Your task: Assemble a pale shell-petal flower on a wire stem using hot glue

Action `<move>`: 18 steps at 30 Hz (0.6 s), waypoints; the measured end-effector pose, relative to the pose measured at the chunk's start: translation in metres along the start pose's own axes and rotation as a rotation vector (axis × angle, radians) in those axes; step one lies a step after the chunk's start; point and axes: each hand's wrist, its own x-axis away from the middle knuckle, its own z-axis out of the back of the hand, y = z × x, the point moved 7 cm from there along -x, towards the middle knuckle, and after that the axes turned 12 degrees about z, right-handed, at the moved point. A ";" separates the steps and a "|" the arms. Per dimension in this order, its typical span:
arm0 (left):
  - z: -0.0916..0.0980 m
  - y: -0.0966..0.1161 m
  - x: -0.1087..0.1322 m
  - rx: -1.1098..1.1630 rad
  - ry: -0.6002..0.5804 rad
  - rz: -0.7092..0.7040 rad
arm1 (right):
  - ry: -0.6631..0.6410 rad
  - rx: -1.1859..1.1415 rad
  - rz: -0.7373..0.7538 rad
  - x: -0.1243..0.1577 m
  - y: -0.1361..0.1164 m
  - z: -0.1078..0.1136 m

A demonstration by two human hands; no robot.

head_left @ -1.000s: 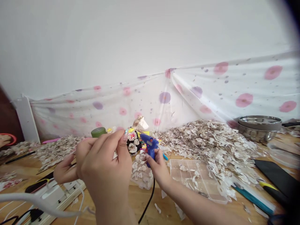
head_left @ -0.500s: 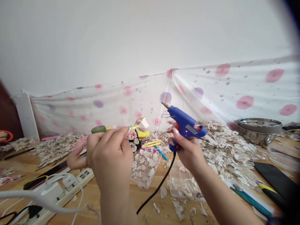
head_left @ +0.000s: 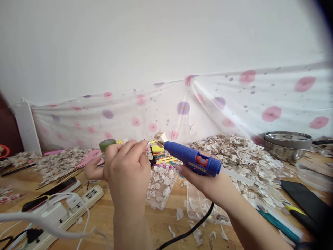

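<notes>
My right hand [head_left: 205, 180] grips a blue hot glue gun [head_left: 194, 159], its nozzle pointing left at the fingertips of my left hand [head_left: 127, 170]. That hand is raised in front of me, its fingers pinched on a small piece I cannot make out. Just behind the pinch stands a small flower ornament [head_left: 150, 155]. Below both hands lies a clear plastic box [head_left: 162, 182] filled with pale shell petals. The gun's black cord [head_left: 187, 231] trails down toward the table's near edge. Another person's hand [head_left: 92, 168] rests on the table behind my left hand.
Heaps of shell chips [head_left: 241, 159] cover the wooden table at the back. A second clear box [head_left: 201, 208] lies under my right wrist. A white power strip [head_left: 75, 205] and phone [head_left: 57, 189] lie at left. Steel bowls [head_left: 287, 142] stand at right, coloured sticks [head_left: 166, 159] in the middle.
My right hand picked the glue gun up off the table, raised it, then lowered and turned it so the nozzle meets my left fingertips. My left hand stayed pinched and drifted slightly right.
</notes>
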 end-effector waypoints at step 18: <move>-0.006 0.001 0.003 0.026 -0.055 0.002 | 0.002 0.216 0.067 -0.008 0.005 -0.004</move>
